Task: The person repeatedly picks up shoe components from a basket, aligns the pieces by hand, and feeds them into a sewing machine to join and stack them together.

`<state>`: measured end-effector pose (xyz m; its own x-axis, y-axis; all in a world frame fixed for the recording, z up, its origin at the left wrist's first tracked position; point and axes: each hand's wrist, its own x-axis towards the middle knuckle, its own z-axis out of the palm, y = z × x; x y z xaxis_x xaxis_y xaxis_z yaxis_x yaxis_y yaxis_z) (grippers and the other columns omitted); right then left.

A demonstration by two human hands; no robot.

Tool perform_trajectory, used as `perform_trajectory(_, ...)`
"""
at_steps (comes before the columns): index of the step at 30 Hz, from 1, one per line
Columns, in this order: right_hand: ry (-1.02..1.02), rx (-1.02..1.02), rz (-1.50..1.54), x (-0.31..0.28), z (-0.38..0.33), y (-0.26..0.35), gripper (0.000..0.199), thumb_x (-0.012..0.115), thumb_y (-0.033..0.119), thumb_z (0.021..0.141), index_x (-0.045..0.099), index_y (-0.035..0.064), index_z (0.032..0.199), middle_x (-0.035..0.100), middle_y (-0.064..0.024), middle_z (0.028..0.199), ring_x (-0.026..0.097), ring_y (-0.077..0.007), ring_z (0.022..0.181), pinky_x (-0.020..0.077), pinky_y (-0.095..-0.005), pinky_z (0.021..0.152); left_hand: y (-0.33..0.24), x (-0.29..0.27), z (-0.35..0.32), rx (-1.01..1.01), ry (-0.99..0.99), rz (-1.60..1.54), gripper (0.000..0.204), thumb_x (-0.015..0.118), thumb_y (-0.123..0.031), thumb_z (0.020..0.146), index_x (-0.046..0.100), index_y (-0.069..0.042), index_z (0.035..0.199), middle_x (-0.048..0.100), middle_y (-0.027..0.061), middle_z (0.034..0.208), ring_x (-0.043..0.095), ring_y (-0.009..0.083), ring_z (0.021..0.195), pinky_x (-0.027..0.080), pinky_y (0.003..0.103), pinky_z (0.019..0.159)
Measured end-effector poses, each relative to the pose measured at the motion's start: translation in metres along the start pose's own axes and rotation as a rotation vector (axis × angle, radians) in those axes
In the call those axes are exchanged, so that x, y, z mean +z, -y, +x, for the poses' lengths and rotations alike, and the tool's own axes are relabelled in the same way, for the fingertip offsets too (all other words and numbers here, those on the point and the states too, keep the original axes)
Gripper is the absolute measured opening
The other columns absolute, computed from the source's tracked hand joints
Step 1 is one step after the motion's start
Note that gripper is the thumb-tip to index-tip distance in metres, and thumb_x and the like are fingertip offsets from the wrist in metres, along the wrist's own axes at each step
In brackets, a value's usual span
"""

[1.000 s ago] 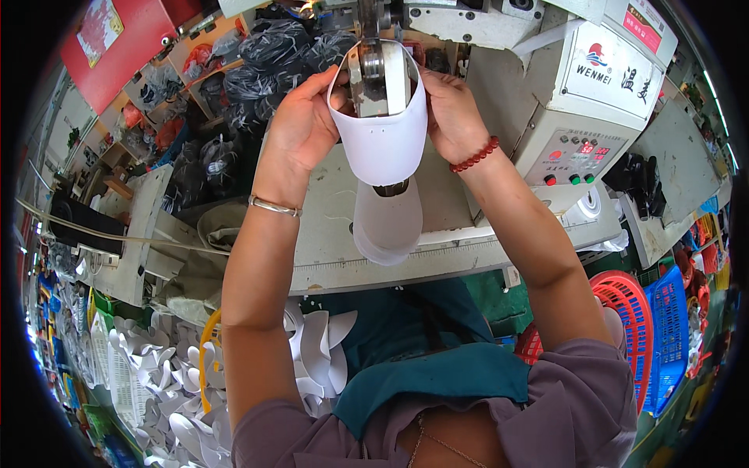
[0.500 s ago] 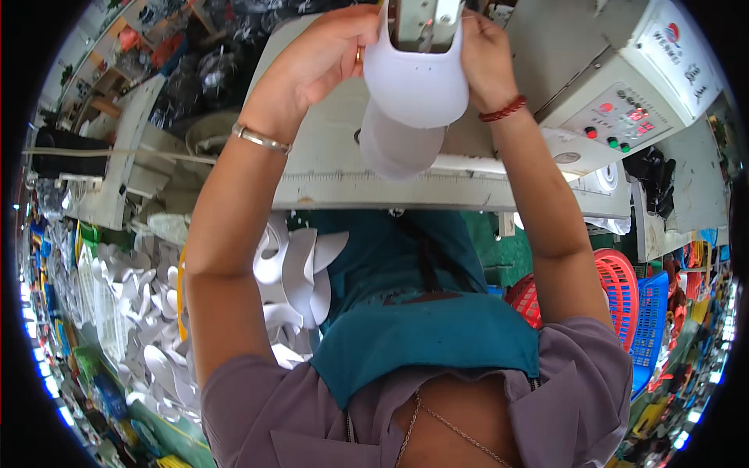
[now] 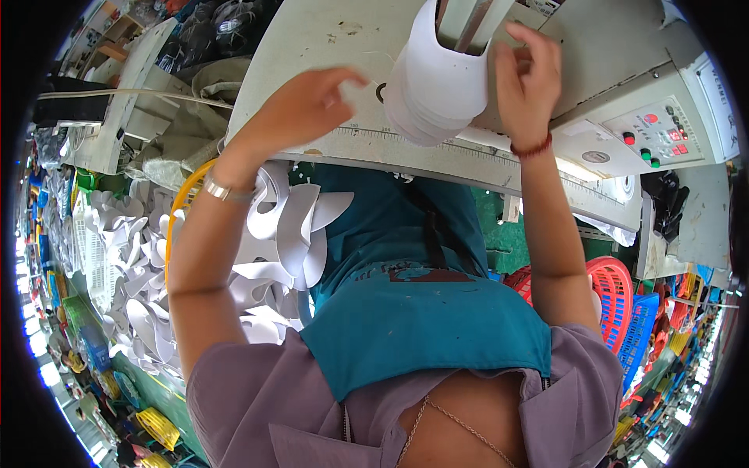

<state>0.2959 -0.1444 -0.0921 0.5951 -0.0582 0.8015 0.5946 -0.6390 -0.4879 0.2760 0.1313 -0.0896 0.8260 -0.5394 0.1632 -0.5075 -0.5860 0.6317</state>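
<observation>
Your L hand [image 3: 303,109] & R hand [image 3: 530,86] had fingers parted; white pc [image 3: 446,86] seemed light, bendy, best held by side edges.

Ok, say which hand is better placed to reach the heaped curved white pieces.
Probably the left hand: empty, and nearer the curved white pieces; the right hand is beyond the rounded white stack.

The left hand [image 3: 310,109] is blurred. Just left of the right hand [image 3: 530,82], the white piece [image 3: 451,82] runs past the upper edge; whether they touch is unclear. Right of that hand, the panel [image 3: 640,134] has marks [image 3: 679,134] too small to tell. Below, its forearm [image 3: 548,218] partly hides the red basket [image 3: 612,290].
</observation>
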Motion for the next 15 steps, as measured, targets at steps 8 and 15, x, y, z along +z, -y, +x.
perform_trajectory(8, 0.71, -0.642, 0.357, 0.037, -0.13, 0.094, 0.021, 0.064, 0.017, 0.071, 0.06, 0.0105, 0.091, 0.056, -0.0028, 0.088, 0.058, -0.019, 0.073, 0.0462, -0.0328, 0.062, 0.03, 0.039, -0.134, -0.53, 0.048, 0.315, 0.022, 0.061, -0.027, 0.074, 0.064, -0.009, 0.086, 0.062, 0.0096, 0.07, 0.063, 0.0256, 0.065, 0.049, 0.034, 0.059)
perform_trajectory(15, 0.897, -0.529, 0.077, 0.127, -0.219, 0.069, 0.019, 0.053, 0.015, 0.077, 0.057, 0.0051, 0.092, 0.056, -0.0071, 0.09, 0.056, -0.0235, 0.09, 0.0461, -0.0348, 0.071, 0.043, 0.076, -0.139, -0.628, 0.072, 0.609, 0.037, 0.064, -0.04, 0.067, 0.064, -0.006, 0.08, 0.064, 0.0124, 0.071, 0.064, 0.0279, 0.066, 0.051, 0.036, 0.057)
